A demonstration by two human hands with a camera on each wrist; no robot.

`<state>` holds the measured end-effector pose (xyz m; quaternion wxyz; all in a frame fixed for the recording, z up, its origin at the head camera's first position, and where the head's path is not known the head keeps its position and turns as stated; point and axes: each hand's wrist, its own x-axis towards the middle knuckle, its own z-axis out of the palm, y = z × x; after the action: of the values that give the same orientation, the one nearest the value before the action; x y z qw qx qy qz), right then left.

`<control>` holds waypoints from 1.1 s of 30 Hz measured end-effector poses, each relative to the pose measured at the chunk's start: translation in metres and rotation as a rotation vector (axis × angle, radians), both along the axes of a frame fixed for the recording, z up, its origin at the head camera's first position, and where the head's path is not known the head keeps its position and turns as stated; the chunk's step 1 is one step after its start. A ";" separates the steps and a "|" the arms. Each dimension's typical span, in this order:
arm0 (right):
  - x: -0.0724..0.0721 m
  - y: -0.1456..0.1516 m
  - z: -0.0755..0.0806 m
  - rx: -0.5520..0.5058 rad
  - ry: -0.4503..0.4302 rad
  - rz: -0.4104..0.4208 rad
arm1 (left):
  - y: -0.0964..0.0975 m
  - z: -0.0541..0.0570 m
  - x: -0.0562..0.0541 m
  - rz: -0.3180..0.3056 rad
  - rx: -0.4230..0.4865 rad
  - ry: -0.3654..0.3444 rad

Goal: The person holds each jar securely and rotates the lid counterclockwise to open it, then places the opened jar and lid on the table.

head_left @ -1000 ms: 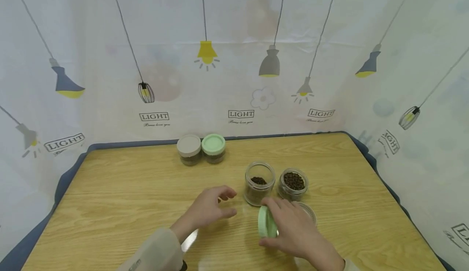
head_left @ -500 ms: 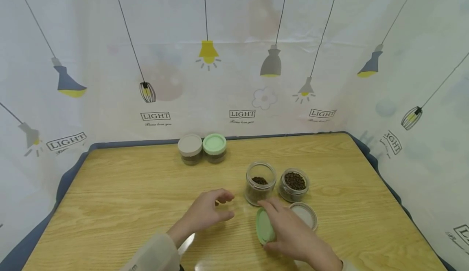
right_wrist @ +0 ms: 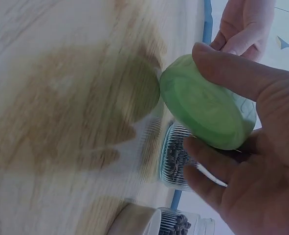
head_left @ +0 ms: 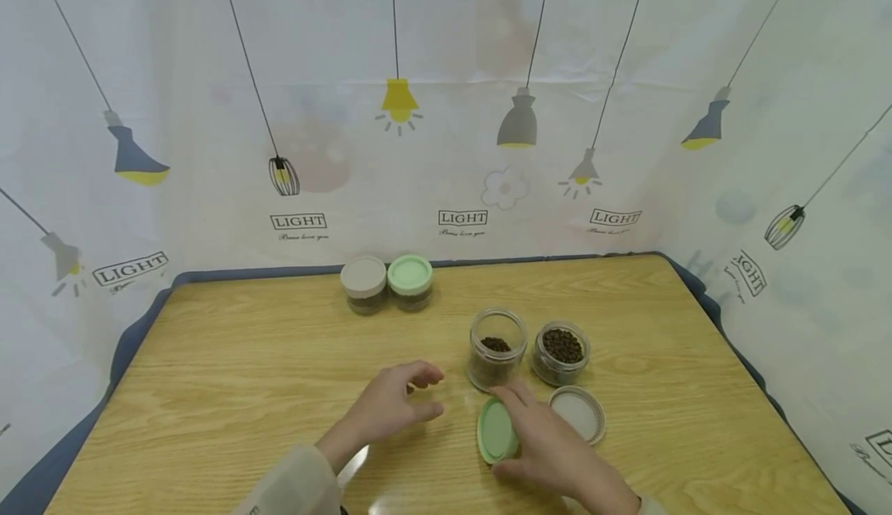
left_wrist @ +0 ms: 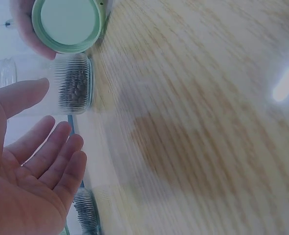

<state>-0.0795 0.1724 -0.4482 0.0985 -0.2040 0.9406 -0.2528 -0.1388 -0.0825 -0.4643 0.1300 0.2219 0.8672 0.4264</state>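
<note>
My right hand (head_left: 550, 441) grips a light green lid (head_left: 496, 431) by its edge, thumb on one side and fingers on the other. The lid stands tilted close over the table in front of the taller glass jar (head_left: 481, 368), its flat face turned to the left. In the right wrist view, the lid (right_wrist: 203, 105) sits between the thumb and fingers. My left hand (head_left: 390, 403) hovers left of the lid, fingers relaxed and slightly bent, holding nothing. The taller jar is uncovered, with a low layer of coffee beans (head_left: 496, 344) inside.
A shorter uncovered jar (head_left: 557, 372) full of dark beans stands right of the taller one. Before it lies a pale lid (head_left: 578, 414), underside up. At the back are a jar with a grey-beige lid (head_left: 364, 276) and one with a green lid (head_left: 410, 273).
My right hand has turned the green lid so its flat face shows to the left, and shifted it slightly left, uncovering more of the pale lid. The left hand has barely moved.
</note>
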 end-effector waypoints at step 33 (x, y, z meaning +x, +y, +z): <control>0.002 -0.005 -0.016 0.319 0.126 -0.088 | -0.005 -0.003 0.001 0.004 0.009 0.005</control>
<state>-0.0778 0.1676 -0.4637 0.0593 -0.1600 0.9811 -0.0910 -0.1379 -0.0877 -0.4672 0.1262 0.2218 0.8660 0.4300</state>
